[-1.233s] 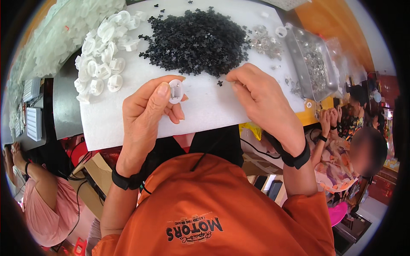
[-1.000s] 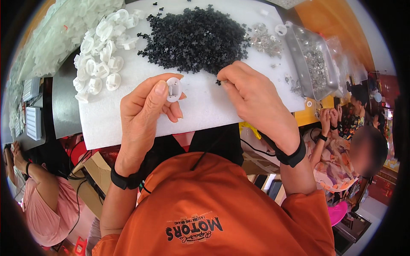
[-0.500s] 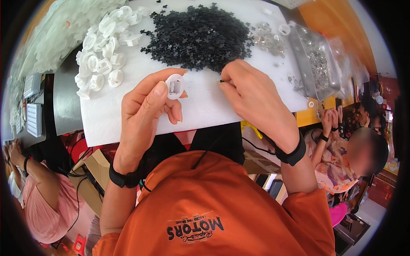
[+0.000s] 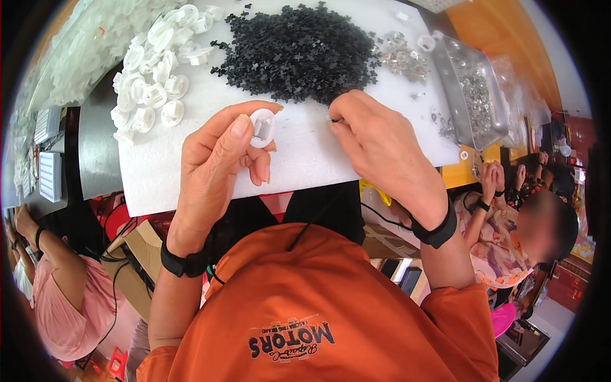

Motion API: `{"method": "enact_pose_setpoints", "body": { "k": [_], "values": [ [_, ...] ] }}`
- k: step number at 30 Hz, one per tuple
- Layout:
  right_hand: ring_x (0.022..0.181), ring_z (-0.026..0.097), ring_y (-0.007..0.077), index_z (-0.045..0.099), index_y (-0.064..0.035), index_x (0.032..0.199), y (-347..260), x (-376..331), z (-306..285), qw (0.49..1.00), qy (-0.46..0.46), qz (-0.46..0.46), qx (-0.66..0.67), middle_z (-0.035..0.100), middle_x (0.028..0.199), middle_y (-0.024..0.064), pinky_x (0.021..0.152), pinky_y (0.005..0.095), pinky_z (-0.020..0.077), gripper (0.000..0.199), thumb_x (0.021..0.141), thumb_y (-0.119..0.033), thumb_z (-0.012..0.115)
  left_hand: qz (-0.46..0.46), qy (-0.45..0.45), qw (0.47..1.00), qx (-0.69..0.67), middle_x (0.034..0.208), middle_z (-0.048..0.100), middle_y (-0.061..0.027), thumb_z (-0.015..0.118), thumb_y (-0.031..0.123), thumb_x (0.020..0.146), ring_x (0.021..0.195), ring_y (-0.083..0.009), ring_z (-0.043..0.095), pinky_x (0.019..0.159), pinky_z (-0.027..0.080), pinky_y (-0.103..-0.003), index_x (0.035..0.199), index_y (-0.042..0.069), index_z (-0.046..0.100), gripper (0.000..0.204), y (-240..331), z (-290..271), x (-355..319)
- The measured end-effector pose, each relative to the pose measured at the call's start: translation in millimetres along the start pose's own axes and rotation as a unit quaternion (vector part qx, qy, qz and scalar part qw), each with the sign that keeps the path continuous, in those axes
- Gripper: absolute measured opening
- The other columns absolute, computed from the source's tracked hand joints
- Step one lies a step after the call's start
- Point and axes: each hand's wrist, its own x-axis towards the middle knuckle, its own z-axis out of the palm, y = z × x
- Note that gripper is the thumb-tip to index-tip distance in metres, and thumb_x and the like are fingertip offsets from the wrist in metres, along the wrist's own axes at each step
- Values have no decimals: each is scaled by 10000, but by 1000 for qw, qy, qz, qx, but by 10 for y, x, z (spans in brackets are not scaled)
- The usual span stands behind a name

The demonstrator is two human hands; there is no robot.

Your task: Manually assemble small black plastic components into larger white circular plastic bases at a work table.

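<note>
- Left hand (image 4: 216, 153): gripping a round white part (image 4: 262, 124) between thumb and forefinger; lower fingers loosely curled.
- Round white part: raised above the white surface (image 4: 289, 156), left of its middle, tilted, with a recess visible in its face.
- Right hand (image 4: 379, 146): thumb and forefinger closed on a small black piece (image 4: 335, 120), mostly hidden by the fingers. It is just beside the near side of the black pile, toward the surface's right edge from the left hand.
- Black pile (image 4: 296, 54): many cross-shaped pieces, heaped toward the surface's far edge, about midway across.
- White parts (image 4: 153, 95): loosely grouped along the left edge, reaching toward the far left corner.
- Small metal pieces (image 4: 402, 57): scattered toward the far right corner.
- Metal tray (image 4: 453, 95): filled with similar pieces, at the right edge.
</note>
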Motion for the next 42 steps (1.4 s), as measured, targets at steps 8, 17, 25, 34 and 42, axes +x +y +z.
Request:
{"method": "enact_pose_setpoints", "body": {
  "k": [8, 17, 25, 34, 42],
  "values": [
    [711, 565, 353, 492, -25, 872, -8, -20, -23, 999, -5, 23, 27, 558, 802, 142, 608, 412, 439, 99, 827, -68, 569, 1, 8, 1000, -3, 776, 590, -63, 463, 272, 987, 552, -90, 527, 610, 457, -235, 1147, -40, 582, 371, -12, 5, 2],
    [712, 593, 340, 529, -35, 849, 72, -105, 23, 997, 9, -60, 55, 557, 829, 106, 598, 424, 482, 52, 802, -35, 549, 9, 17, 1000, 7, 794, 601, -93, 494, 275, 977, 556, -86, 544, 501, 415, -206, 1148, -29, 585, 361, -14, 37, 2],
    [720, 589, 351, 534, -29, 829, 55, -102, 7, 996, 16, -41, 71, 567, 820, 113, 606, 424, 481, 27, 812, -48, 542, 2, 22, 1000, 18, 753, 603, -75, 510, 291, 970, 537, -78, 538, 516, 420, -197, 1119, -18, 605, 356, -7, 27, 10],
    [674, 567, 298, 539, -1, 829, 56, -77, -35, 995, -18, -7, 102, 541, 775, 129, 595, 358, 444, 46, 795, -22, 563, -7, 10, 1000, 3, 734, 592, -24, 490, 293, 978, 520, -73, 518, 679, 471, -228, 1125, -24, 608, 369, 23, 4, -14],
    [633, 502, 128, 552, -4, 852, -13, -26, -126, 977, -20, 0, 210, 510, 730, 42, 569, 264, 401, 46, 845, -31, 589, -13, -27, 998, -49, 827, 597, -84, 457, 279, 984, 571, -107, 534, 560, 427, -244, 1213, -47, 535, 407, 13, -45, -13]
  ]
}}
